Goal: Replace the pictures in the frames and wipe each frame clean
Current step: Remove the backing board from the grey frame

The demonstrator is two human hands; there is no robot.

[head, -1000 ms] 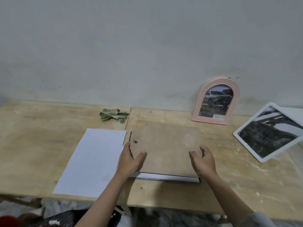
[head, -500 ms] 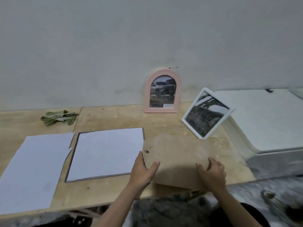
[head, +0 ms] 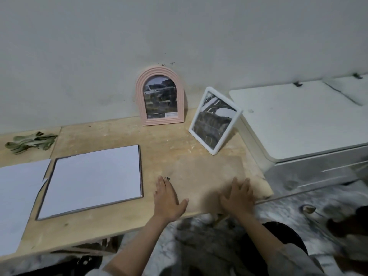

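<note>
Both hands, left hand (head: pixel 169 198) and right hand (head: pixel 238 198), are laid flat with fingers spread on the backing board (head: pixel 203 176) at the table's (head: pixel 119 222) near right corner, while the open frame (head: pixel 91 181) is found just left of the left hand.

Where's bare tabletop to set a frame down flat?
Free: the strip between the open frame and the pink arched frame, and the near edge below the open frame. Crowded: backing board under left hand and right hand, white frame beside it, loose sheet far left.
</note>
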